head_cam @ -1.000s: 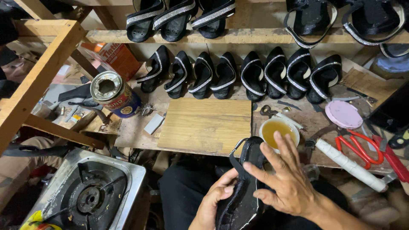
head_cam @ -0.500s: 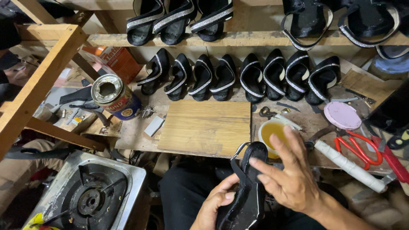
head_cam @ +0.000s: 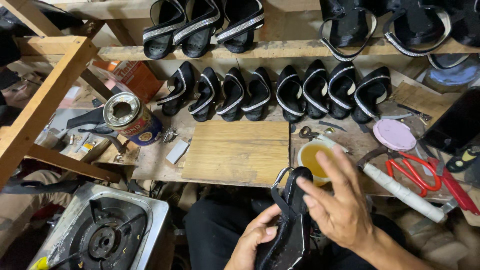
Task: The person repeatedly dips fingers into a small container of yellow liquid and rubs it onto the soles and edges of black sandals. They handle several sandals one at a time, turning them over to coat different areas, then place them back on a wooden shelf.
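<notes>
The left hand's fingers are gripping the black strapped sandal from beneath, over the lap just below the desk's front edge. The right hand, fingers spread and unclenched, is now pressing further along its upper than a moment ago, still smoothing. The cup of yellow glue is sitting just beyond.
</notes>
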Tool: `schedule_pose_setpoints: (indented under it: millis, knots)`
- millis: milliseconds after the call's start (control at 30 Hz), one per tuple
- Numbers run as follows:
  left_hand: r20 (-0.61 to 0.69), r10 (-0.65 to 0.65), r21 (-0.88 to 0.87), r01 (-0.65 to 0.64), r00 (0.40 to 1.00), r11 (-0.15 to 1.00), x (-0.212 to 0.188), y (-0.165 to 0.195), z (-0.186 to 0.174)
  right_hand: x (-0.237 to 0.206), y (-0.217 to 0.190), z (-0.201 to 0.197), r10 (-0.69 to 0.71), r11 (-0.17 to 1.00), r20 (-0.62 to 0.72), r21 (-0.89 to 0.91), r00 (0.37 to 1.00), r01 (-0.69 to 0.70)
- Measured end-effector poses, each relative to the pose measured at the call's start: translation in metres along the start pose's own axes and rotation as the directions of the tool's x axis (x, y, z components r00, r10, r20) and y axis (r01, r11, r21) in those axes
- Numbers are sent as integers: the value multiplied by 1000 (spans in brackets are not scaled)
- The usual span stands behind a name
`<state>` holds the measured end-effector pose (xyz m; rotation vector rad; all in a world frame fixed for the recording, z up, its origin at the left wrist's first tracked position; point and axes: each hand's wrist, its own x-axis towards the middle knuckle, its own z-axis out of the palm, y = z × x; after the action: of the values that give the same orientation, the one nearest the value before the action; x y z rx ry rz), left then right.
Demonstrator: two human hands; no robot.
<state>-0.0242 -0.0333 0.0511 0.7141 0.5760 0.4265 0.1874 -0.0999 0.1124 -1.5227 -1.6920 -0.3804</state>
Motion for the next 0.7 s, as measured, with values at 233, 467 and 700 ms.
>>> schedule_pose_setpoints:
  millis: [233, 467, 700]
  knots:
    - [105, 211, -173, -191, 972, 966, 2, 10, 18, -3, 2, -3, 105, 993, 12, 44, 994, -106]
    - [-78, 438, -430, -426, 896, 796, 9, 20, 39, -73, -8, 10, 498, 56, 698, 566, 514, -822]
    - [6, 517, -366, -480, 856, 798, 18, -1, 16, -103, 14, 35, 499, -200, 607, 775, 618, -600]
